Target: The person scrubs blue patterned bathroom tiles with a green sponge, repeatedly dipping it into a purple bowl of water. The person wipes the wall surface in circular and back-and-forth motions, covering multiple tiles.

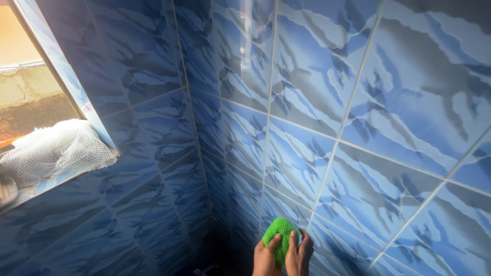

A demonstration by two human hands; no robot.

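Note:
My right hand (286, 255) reaches up from the bottom edge and grips a bright green knitted scrubber (280, 232). The thumb lies on the scrubber's left side and the fingers wrap its right side. The scrubber is pressed against the blue marbled wall tiles (327, 128), low down and just right of the corner where two tiled walls meet. My left hand is not in view.
A window recess (30, 97) opens in the left wall. On its tiled sill lies a bundle of white netting (56, 148). Pale grout lines cross the glossy tiles, and the corner (204, 168) runs down into shadow.

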